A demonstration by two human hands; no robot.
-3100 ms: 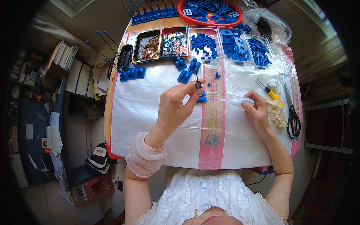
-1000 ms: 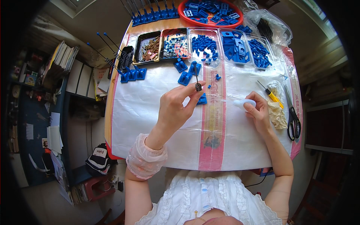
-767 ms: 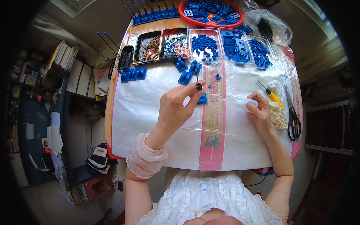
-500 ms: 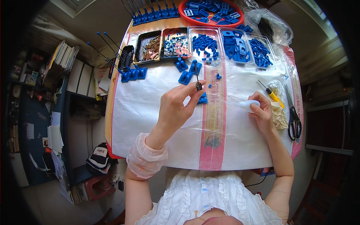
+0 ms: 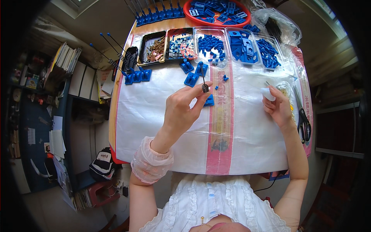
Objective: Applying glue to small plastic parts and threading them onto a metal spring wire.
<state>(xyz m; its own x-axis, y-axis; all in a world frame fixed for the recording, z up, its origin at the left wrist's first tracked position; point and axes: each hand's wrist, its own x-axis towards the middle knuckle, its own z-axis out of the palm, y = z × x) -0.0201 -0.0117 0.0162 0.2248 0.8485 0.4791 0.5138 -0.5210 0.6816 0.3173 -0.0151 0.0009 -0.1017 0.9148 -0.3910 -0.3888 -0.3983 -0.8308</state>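
Between thumb and forefinger, my left hand [image 5: 181, 107] pinches a black coil spring [image 5: 205, 88] whose thin rod points up and ends in a blue tip. Just beyond it lie three blue plastic bases [image 5: 191, 79], and another blue base [image 5: 209, 101] is partly hidden behind my fingers. My right hand [image 5: 281, 108] is closed around a small white squeeze bottle [image 5: 267, 94], over the right side of the table. Behind that hand, a white crumpled cloth [image 5: 285, 89] and a mostly hidden yellow-handled tool [image 5: 291, 108] lie next to black scissors [image 5: 304, 124].
Along the far side stand trays of brown screws [image 5: 156, 49], small nuts [image 5: 181, 48] and blue parts [image 5: 211, 46]. A red basin [image 5: 247, 20] of blue pieces sits behind them. Finished-looking blue bases with spring rods [image 5: 137, 75] stand at the left; loose blue bits [image 5: 225, 78] lie mid-table.
My right hand has moved up and to the right with the white bottle, which is now turned and covers more of the yellow-handled tool. My left hand has stayed nearly still with the spring.
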